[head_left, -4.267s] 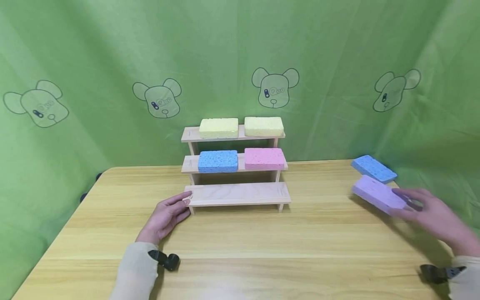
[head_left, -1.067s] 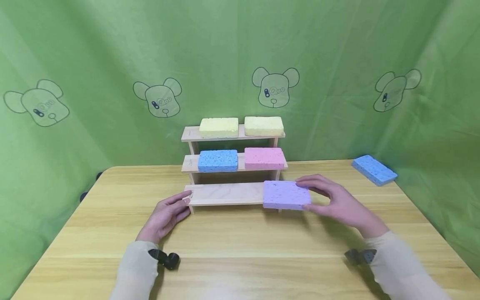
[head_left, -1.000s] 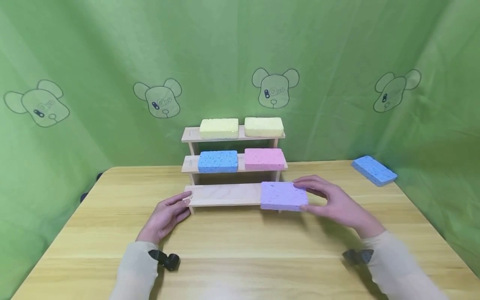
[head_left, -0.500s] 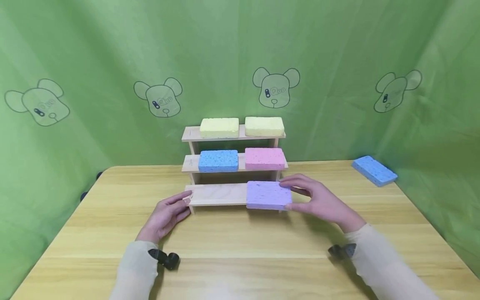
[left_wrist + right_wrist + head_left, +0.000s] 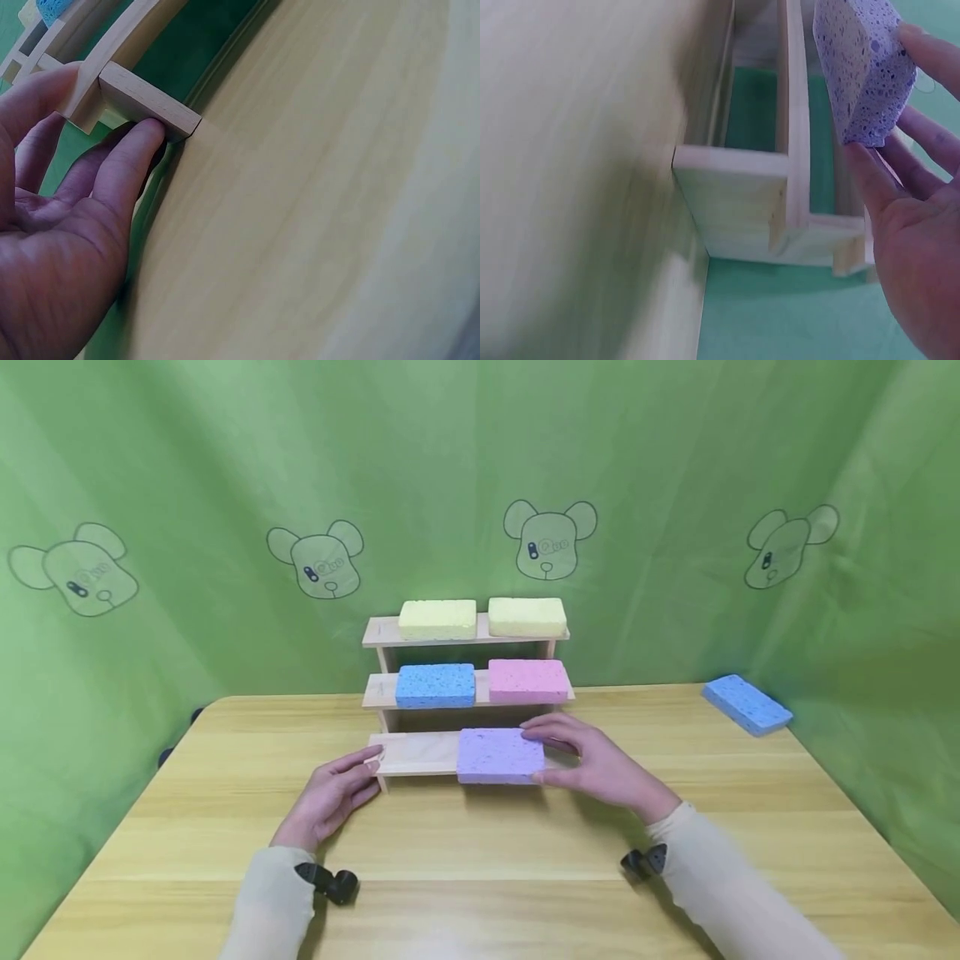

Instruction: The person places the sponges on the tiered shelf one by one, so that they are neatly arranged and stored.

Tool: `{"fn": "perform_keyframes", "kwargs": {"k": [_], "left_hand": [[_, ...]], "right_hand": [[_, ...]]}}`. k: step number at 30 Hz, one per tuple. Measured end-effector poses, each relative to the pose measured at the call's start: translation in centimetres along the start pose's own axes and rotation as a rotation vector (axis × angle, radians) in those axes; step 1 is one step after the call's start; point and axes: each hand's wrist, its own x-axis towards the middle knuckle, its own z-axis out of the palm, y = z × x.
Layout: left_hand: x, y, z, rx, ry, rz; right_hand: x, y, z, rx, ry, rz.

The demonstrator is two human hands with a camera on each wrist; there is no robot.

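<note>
A three-step wooden display rack point(image 5: 416, 752) stands on the table. My left hand point(image 5: 337, 795) holds its lower left end; in the left wrist view the thumb touches the end leg point(image 5: 146, 101) and the index finger lies at the board. My right hand point(image 5: 600, 768) pinches a purple sponge point(image 5: 500, 755) by its right end, thumb in front and fingers behind. The sponge is held flat over the bottom step, and a gap beneath it shows in the right wrist view. On the middle step lie a blue sponge point(image 5: 436, 684) and a pink sponge point(image 5: 528, 680).
Two yellow sponges point(image 5: 438, 619) sit side by side on the top step. Another blue sponge point(image 5: 747, 704) lies at the table's back right corner. A green curtain point(image 5: 420, 460) with bear-head drawings hangs behind and along both sides of the wooden table point(image 5: 480, 877).
My right hand has carried the purple sponge from the table's right side to the left, over the bottom step, and still slides leftward. The left hand stays at the rack's end.
</note>
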Motion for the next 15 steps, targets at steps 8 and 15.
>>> {"fn": "perform_keyframes", "kwargs": {"k": [8, 15], "left_hand": [[-0.1, 0.1, -0.1, -0.007, 0.0, -0.004], [0.1, 0.1, 0.3, -0.017, -0.004, -0.008]], "right_hand": [[1.7, -0.5, 1.9, 0.041, 0.0, -0.012], [2.1, -0.7, 2.8, 0.058, 0.004, -0.018]]}}
